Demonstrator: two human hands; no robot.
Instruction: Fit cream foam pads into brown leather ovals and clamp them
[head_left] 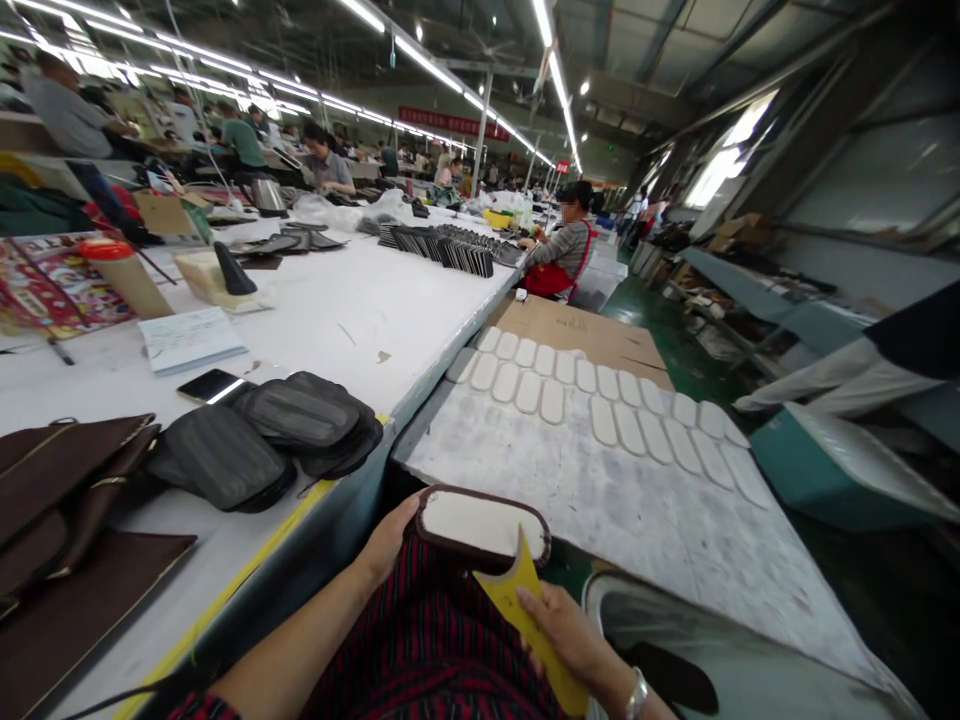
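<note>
holding the left end of a brown-edged oval piece [427, 545], the left hand [394, 540] is closed on the rim, its fingers largely hidden and the firmness of the grip not verifiable. the piece is held above the lap, just off the near left corner of the side table [487, 480], white face up, its long axis running left to right with the right end slightly lower in view. the right hand [566, 630] is curled round a yellow notched tool [536, 640], thumb flat on the upper side, fingers mostly underneath. principal finding: the piece lies ahead and to the left of the right hand, and the tool slants across its long axis, one horn over the white face near the right end; whether horn and face are touching cannot be determined. the left hand is nearer, being in contact; the right hand is apart from the piece, with only the tool between. on the side table, pale oval panels [551, 400] are set out in rows toward the far edge. on the white tabletop [315, 335], dark oval pieces [225, 455] are heaped close to the yellow-trimmed near edge, by the right corner; a phone [210, 386] lies just beyond them, and brown leather goods [90, 570] occupy the near left portion.
</note>
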